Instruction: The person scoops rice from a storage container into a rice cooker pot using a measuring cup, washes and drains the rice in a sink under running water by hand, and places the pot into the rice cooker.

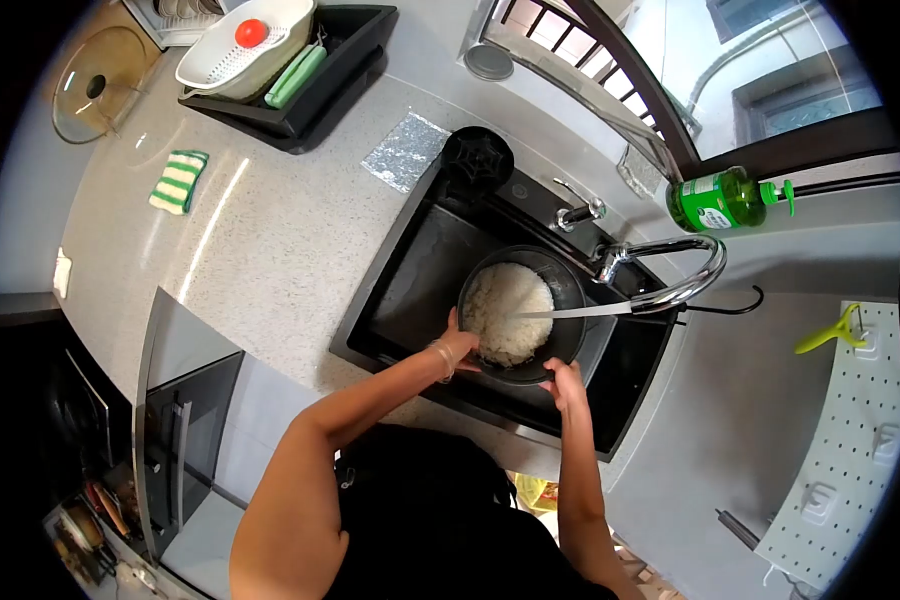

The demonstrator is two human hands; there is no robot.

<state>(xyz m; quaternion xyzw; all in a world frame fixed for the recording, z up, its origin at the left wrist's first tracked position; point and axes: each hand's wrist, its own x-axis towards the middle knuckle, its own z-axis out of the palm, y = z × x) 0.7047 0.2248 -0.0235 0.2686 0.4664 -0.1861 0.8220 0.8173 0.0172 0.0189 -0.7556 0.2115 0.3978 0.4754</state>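
A dark round inner pot (572, 338) filled with white rice (515, 300) is held over the black sink (420, 270). My left hand (457, 345) is closed on its near left rim, the thumb towards the inside. On the near right side my right hand (565, 384) grips the rim, with its fingers partly hidden beneath. From the curved chrome faucet (705, 262) a pale straight stream, which looks like running water, reaches down onto the rice.
A black round holder (477, 158) stands at the sink's far left corner, beside a foil sheet (405, 150). A green soap bottle (720, 200) is on the sill. Left on the counter are a striped cloth (179, 182) and a black tray (300, 125) with a white colander (225, 65).
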